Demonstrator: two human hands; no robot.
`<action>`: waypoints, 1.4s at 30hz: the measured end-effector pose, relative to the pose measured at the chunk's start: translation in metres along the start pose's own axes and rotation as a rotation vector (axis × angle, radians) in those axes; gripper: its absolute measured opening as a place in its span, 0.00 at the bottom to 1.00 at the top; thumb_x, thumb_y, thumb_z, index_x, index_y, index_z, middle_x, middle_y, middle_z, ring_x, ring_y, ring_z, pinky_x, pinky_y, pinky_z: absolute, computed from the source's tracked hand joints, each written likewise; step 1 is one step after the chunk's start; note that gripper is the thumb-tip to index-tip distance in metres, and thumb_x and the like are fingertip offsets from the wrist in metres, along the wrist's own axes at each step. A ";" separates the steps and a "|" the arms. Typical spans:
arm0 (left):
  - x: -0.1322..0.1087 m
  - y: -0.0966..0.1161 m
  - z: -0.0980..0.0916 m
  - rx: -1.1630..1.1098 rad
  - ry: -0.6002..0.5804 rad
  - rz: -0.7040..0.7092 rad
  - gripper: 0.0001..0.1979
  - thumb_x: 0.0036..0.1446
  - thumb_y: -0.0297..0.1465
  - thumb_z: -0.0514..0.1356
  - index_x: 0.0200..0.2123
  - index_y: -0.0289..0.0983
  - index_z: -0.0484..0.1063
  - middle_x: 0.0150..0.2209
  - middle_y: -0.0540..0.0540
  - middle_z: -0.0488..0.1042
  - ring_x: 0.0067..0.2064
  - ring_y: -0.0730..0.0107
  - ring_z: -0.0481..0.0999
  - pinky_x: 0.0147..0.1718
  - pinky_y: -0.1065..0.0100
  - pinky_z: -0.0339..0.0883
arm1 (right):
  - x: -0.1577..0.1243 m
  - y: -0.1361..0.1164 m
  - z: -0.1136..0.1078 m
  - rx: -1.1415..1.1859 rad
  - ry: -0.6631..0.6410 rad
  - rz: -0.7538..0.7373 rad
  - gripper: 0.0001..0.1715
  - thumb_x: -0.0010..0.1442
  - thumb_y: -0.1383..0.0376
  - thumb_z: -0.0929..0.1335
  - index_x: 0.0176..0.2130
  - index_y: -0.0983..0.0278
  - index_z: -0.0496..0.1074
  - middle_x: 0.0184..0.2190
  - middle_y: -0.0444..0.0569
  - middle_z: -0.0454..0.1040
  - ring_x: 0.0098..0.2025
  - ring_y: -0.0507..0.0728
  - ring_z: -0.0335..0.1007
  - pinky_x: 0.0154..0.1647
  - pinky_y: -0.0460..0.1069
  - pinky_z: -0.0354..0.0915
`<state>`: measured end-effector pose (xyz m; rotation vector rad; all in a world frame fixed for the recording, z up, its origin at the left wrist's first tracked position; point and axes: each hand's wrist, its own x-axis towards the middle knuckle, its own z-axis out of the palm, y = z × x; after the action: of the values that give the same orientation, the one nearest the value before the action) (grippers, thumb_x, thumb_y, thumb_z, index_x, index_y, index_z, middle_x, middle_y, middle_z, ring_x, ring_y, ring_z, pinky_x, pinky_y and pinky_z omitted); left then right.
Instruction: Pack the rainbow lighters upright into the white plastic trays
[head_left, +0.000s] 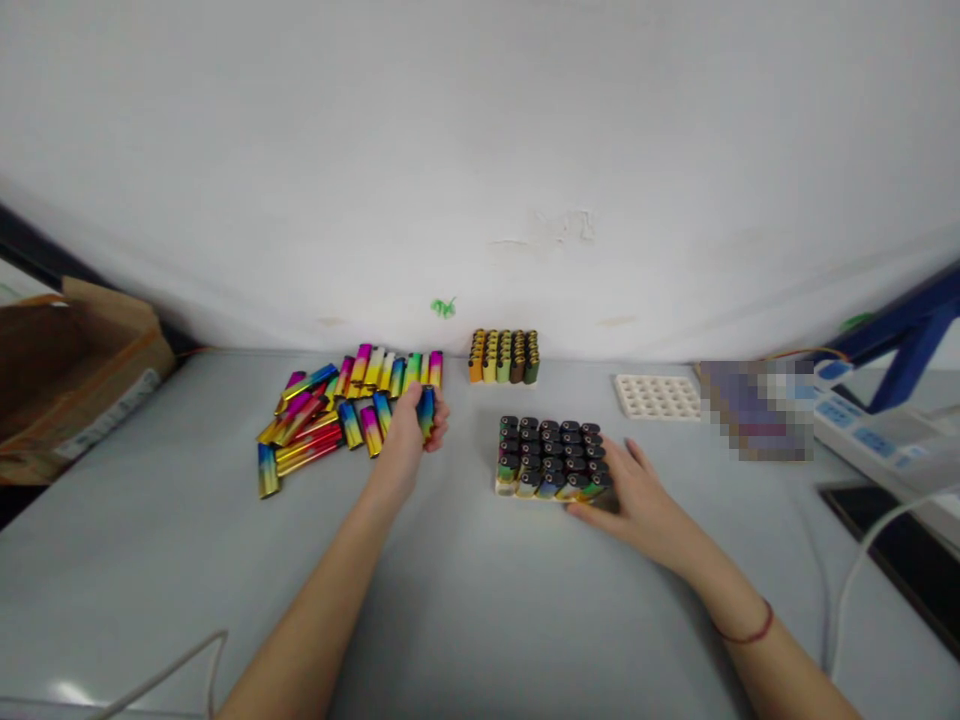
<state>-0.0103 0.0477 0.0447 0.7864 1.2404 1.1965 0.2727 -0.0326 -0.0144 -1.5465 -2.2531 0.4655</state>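
My left hand is closed around a rainbow-coloured lighter, held upright at the right edge of a loose pile of colourful lighters. My right hand rests with fingers spread against the right front corner of a tray of upright lighters, black tops up. Nothing is held in that hand.
A second block of upright lighters stands by the wall. An empty white holed tray lies to the right. A cardboard box sits far left; a white device, cables and a dark flat slab are far right.
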 end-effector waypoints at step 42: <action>-0.016 0.005 0.003 -0.215 -0.107 -0.051 0.19 0.57 0.41 0.49 0.18 0.39 0.56 0.13 0.57 0.46 0.12 0.79 0.45 0.11 0.76 0.49 | 0.001 -0.005 -0.004 0.017 -0.004 -0.002 0.47 0.59 0.49 0.69 0.68 0.63 0.51 0.64 0.63 0.63 0.67 0.69 0.55 0.67 0.72 0.43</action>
<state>-0.0072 0.0337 0.0544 0.6471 1.0189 1.2077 0.2699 -0.0331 -0.0087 -1.5365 -2.2478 0.4859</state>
